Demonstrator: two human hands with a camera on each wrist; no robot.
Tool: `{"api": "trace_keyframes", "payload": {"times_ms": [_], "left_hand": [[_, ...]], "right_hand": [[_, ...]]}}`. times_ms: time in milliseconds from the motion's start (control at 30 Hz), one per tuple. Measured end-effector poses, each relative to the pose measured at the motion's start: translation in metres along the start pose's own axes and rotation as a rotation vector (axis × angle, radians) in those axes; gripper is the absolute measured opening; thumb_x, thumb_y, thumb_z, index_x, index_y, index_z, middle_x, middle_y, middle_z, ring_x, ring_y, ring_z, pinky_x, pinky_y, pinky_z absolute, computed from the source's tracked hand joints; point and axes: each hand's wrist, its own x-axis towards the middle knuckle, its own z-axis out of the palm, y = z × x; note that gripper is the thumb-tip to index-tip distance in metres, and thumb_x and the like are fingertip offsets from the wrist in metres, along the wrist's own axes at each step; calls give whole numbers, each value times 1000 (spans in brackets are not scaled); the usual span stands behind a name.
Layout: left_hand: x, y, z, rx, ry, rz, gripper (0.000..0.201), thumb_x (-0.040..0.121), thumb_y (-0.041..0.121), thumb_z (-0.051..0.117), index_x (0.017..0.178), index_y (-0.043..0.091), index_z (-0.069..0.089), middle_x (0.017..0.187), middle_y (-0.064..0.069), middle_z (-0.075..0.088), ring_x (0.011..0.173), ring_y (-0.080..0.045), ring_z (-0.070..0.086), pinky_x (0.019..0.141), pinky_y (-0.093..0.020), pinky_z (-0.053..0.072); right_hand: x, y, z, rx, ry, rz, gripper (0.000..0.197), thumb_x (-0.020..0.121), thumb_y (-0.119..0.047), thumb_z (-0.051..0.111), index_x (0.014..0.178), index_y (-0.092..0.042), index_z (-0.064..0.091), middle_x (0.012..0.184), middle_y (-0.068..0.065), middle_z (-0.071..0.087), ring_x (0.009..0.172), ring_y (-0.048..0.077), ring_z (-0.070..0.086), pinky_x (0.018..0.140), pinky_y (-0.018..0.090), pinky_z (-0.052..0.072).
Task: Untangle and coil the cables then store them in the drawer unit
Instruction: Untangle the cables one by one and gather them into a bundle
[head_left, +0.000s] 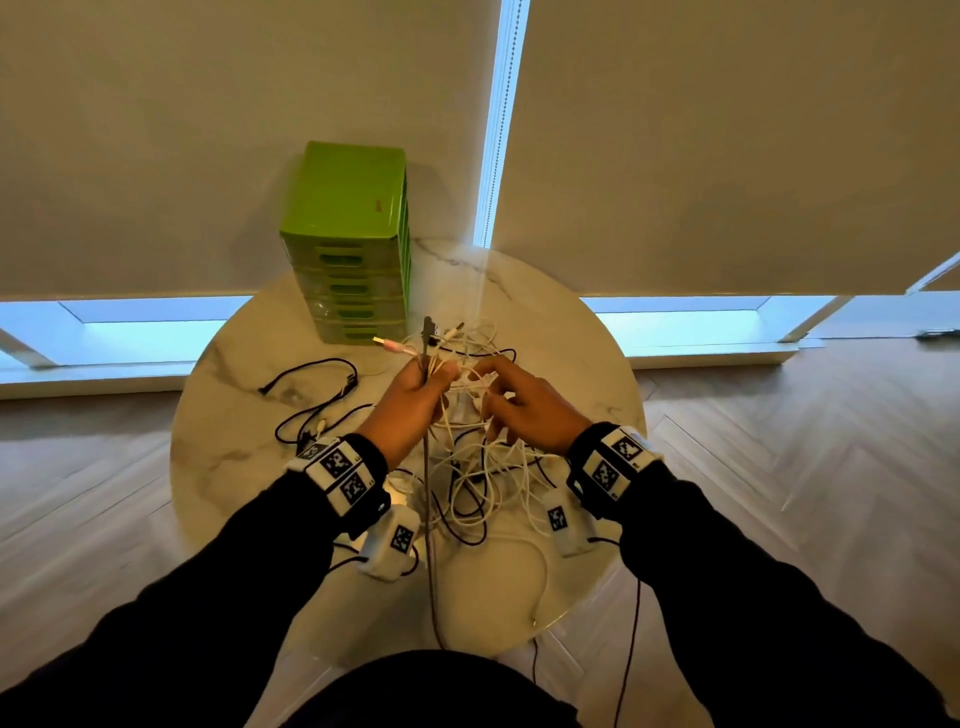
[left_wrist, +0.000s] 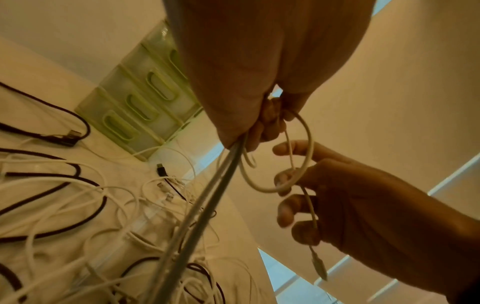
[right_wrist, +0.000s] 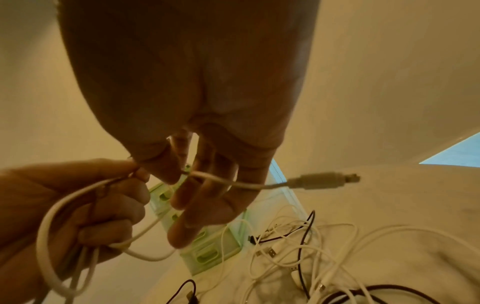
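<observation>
A tangle of white and black cables lies on the round marble table. My left hand is raised over it, fingers curled round a bunch of cables whose plug ends stick out above the fist. Just to its right, my right hand pinches a white cable between thumb and fingers. That cable loops back to the left hand, and its USB plug juts free. The green drawer unit stands at the table's back, its drawers closed.
A loose black cable lies on the left part of the table. Pale roller blinds hang behind the table, and wooden floor surrounds it. Camera leads run off the near table edge.
</observation>
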Motion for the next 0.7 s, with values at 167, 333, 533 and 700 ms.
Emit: {"api": "trace_keyframes", "payload": {"times_ms": [167,333,533,700], "left_hand": [[-1,-3,38,71,-93,64,20,104,32,53,100,14,60,67,16,58,61,-2,51,65,-26,42],[1,3,77,-306,-120,-55,31,108,37,40,92,15,54,62,6,35,52,-9,30,54,-27,26],[2,10,108,-541,-242,-132,33,109,25,35,82,14,49,57,7,37,48,-6,31,47,-20,27],[-8,-4,136,-583,-304,-214,34,109,22,33,79,15,48,56,7,37,48,-7,33,47,-20,30]], "right_hand": [[-34,-1,-10,147,88,0,21,99,-29,59,116,-20,50,82,10,64,59,19,62,52,25,46],[-78,31,-36,-55,271,119,22,106,-30,46,94,-14,56,56,-18,57,48,1,48,52,15,40],[-154,110,-35,-156,163,573,19,104,-16,41,103,-11,60,87,10,72,79,27,70,70,30,51],[-177,119,2,-256,221,529,62,93,-10,54,150,-21,35,150,9,46,137,29,44,114,41,32]]}}
